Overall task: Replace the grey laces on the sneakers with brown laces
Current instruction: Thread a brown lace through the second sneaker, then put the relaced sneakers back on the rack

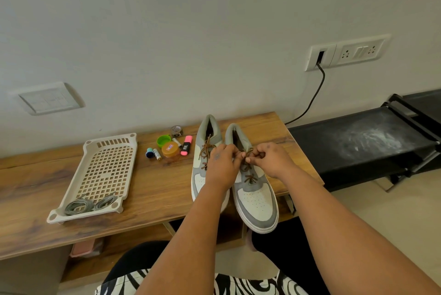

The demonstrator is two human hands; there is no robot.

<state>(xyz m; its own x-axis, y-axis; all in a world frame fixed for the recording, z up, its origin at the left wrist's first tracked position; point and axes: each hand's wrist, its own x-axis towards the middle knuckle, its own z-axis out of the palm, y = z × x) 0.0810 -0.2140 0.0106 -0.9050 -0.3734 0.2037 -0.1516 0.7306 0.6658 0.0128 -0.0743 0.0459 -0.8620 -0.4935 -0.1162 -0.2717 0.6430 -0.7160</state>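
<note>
Two grey-and-white sneakers stand side by side on the wooden table, toes toward me. The left sneaker (200, 175) carries a tied brown lace (207, 151). Over the right sneaker (256, 201) both hands meet at the upper eyelets. My left hand (222, 165) and my right hand (269, 158) each pinch an end of that shoe's brown lace (250, 179), which is threaded lower down. The grey laces (88, 204) lie coiled in the near end of a cream perforated tray (105, 168).
Small items sit behind the tray: a pink highlighter (186, 145), an orange-lidded jar (170, 150), a green cap (163, 140), batteries (157, 154) and a blue spool (149, 152). A black rack (358, 142) stands right of the table (35, 189); a cable (312, 99) hangs from a wall socket.
</note>
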